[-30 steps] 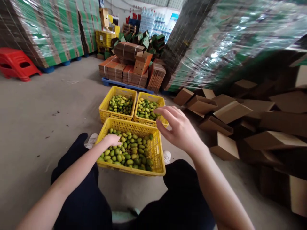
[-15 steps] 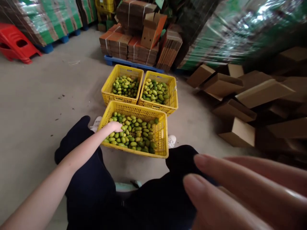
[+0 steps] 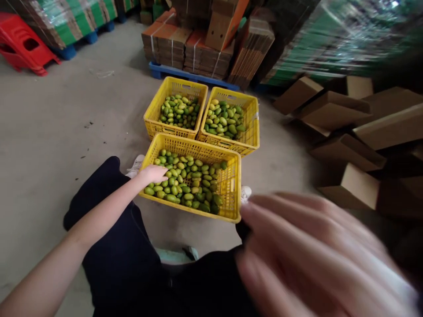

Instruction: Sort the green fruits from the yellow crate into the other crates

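Left hand [image 3: 154, 173] at fruit [image 3: 175, 189] inside the nearest crate's [image 3: 231, 179] left edge — grip unclear; right hand [image 3: 320, 251] loosely spread, outside.

Flat cartons [image 3: 165, 52] and film-wrapped loads [image 3: 77, 22] show a warehouse.

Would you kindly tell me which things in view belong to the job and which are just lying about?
Seemingly in use:
left hand in the near crate
right hand, blurred
fruit
left rear crate
right rear crate

Likely lying about:
red stool
cardboard boxes
bundled cartons
blue pallet
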### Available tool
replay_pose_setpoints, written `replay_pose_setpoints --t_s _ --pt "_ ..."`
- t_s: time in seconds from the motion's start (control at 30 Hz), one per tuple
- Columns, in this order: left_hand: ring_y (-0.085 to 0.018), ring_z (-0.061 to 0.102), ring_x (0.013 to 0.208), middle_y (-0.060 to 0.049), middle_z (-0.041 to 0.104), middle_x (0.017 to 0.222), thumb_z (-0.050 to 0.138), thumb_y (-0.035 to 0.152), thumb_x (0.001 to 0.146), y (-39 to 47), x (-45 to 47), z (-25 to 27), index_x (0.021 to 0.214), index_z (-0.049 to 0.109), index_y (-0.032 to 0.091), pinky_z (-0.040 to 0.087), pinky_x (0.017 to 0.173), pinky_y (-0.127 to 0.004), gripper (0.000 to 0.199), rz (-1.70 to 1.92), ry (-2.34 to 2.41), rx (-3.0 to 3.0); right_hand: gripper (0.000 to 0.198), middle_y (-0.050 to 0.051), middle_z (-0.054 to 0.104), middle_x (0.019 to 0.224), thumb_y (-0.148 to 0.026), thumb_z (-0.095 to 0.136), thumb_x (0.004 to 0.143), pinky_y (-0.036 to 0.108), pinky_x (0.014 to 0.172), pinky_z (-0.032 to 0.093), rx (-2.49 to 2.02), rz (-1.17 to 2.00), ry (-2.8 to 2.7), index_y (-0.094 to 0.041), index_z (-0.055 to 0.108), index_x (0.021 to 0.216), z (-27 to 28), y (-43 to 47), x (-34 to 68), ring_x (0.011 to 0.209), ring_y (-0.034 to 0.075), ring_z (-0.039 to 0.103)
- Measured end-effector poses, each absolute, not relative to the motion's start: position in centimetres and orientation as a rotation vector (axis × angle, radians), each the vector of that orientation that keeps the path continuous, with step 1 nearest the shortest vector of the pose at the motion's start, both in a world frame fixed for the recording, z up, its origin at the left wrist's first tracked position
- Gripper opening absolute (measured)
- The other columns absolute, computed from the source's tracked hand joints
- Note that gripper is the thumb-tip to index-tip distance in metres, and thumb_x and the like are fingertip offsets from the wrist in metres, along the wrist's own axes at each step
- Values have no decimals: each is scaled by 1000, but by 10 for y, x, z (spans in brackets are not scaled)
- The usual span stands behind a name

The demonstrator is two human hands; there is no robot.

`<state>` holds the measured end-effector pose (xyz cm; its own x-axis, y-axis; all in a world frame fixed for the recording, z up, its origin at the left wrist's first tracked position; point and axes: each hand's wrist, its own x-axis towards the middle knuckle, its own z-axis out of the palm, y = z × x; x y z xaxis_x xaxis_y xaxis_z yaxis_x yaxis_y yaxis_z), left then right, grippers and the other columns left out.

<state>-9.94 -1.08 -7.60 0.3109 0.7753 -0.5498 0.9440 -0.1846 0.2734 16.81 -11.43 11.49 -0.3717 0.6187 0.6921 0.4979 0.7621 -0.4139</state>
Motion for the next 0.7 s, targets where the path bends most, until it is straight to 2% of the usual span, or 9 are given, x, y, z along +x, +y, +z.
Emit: replay_pose_setpoints --t_s 0.07,0.13,0.2,0.23,0.3,0.4,0.5,0.57,0.7 --pt "-32 62 110 -17 66 125 56 37 88 -11 -105 -77 121 63 16 45 93 -38 40 -469 1526 2006 27 3 73 90 -25 61 83 36 67 53 -811 174 -2292 -33 68 108 81 -74 161 77 22 65" --pt "-33 61 111 -18 65 125 53 38 89 -12 -110 -81 123 61 16 44 94 -40 42 -542 1539 1994 12 6 69 82 -32 61 85 37 71 52 -885 418 -2437 -24 69 87 18 -35 152 77 22 63" --pt "-33 61 112 -20 64 126 50 39 90 -11 -113 -87 126 60 16 44 95 -41 44 -585 1537 1984 23 6 62 67 -34 62 85 37 75 52 -1113 755 -2521 -21 61 66 -60 -10 141 74 21 61" --pt "-33 61 112 -20 63 127 49 40 91 -10 -113 -91 126 60 16 44 95 -40 44 -593 1527 1977 22 6 60 65 -31 64 83 37 77 51 -1275 895 -2539 -21 59 64 -98 -5 135 76 21 61" --pt "-31 61 112 -18 64 127 48 41 91 -9 -109 -102 123 61 17 45 94 -39 42 -607 1492 1959 10 8 64 73 -24 70 76 36 75 52 -1404 986 -2562 -21 62 73 -163 -6 122 80 23 62" --pt "-30 62 109 -17 66 122 52 34 88 -10 -100 -129 112 67 15 46 92 -38 34 -646 1441 1917 26 16 66 100 -15 72 70 38 81 51 -1741 1102 -2569 -20 65 95 -222 -21 105 98 28 62" --pt "-30 64 103 -18 70 111 62 22 80 -11 -93 -166 100 70 10 49 88 -36 24 -712 1422 1840 42 18 60 120 -12 68 70 41 86 50 -1875 1117 -2567 -18 62 111 -247 -31 101 112 32 56" --pt "-31 64 101 -19 71 105 68 16 74 -11 -90 -192 98 69 8 50 86 -36 25 -751 1428 1780 44 17 56 127 -11 63 73 42 89 48 -1920 1125 -2566 -18 59 116 -256 -31 105 117 33 52" --pt "-31 60 114 -18 65 120 70 15 71 -14 -92 -234 111 64 10 47 93 -36 41 -745 1466 1703 48 17 53 131 -9 57 76 41 92 45 -1925 1161 -2598 -17 56 124 -268 -27 119 122 31 46"
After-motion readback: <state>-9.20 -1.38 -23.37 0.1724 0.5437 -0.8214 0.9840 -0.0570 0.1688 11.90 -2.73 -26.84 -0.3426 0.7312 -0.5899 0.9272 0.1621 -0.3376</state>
